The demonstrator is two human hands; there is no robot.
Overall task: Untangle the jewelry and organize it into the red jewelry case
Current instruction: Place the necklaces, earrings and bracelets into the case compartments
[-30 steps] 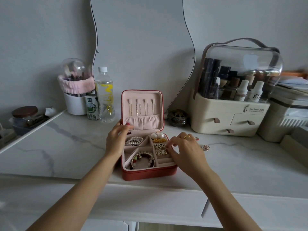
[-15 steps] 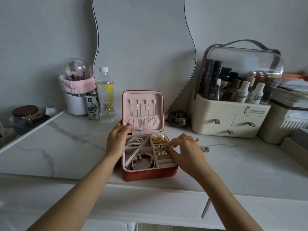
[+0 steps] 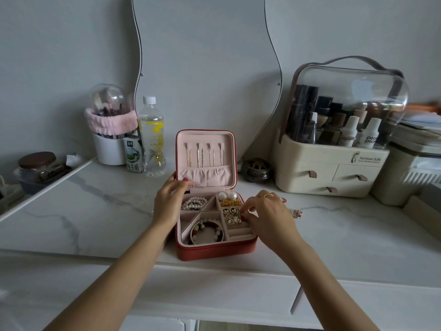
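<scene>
The red jewelry case (image 3: 214, 250) stands open on the marble counter, lid upright with several thin chains (image 3: 205, 154) hanging inside. Its pink tray holds a pearl bracelet (image 3: 193, 203), pearl studs (image 3: 227, 195), gold earrings (image 3: 231, 215) and beaded bracelets (image 3: 207, 231). My left hand (image 3: 168, 200) rests against the case's left side, fingers touching the lid's lower edge. My right hand (image 3: 267, 216) hovers over the right compartments, fingertips pinched at the gold earrings. Two small jewelry pieces (image 3: 296, 213) lie on the counter beyond my right hand.
A cosmetics organizer (image 3: 334, 168) with clear dome stands at the right, a small dark censer (image 3: 255, 170) beside it. A water bottle (image 3: 152, 139), milk carton (image 3: 133, 158) and brush holder (image 3: 109, 139) stand at the back left. A wavy mirror (image 3: 205, 68) leans behind.
My right hand has shifted its fingertips slightly within the earring compartment. My left hand stays on the case's left side.
</scene>
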